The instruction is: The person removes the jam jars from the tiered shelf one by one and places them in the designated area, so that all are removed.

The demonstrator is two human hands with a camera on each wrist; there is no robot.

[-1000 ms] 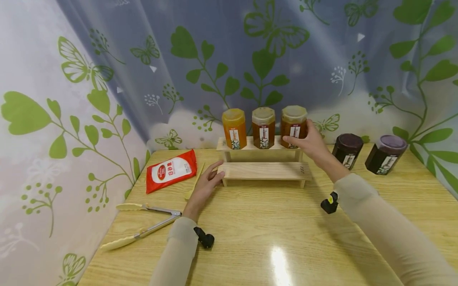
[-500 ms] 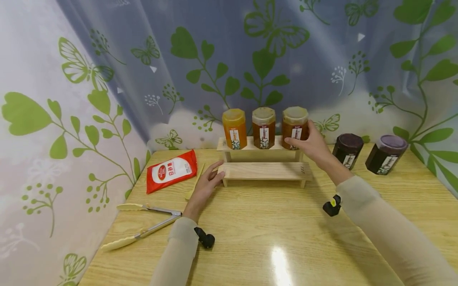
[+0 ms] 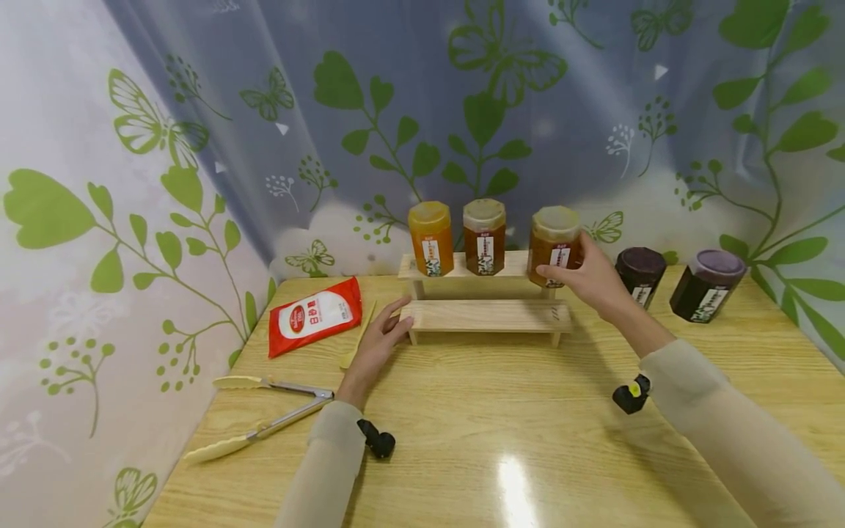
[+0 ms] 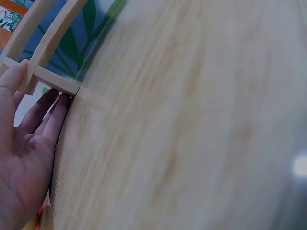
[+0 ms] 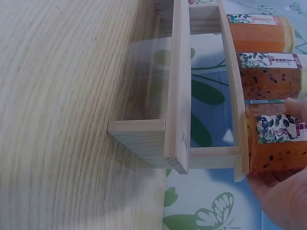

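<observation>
While both arms [image 3: 726,411] are stretched forward, the right grip [image 3: 594,279] is clamped around the amber jar [image 3: 553,233] at the upper right of the wooden rack [image 3: 485,314]; the left grip [image 3: 378,341] holds its lower left end. Only the right wrist view shows dark specks [image 5: 271,157] in this jar.

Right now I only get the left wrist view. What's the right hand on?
Observer: The right hand grips an amber jar at the right end of the rack's upper shelf.
Operator: Copy. Anything beyond that end?
Observer: Yes, per the head view: two dark jars sit on the table, farther right.
Operator: And what's lying farthest left on the table?
Observer: Metal tongs with pale yellow tips, arms spread apart.
</observation>
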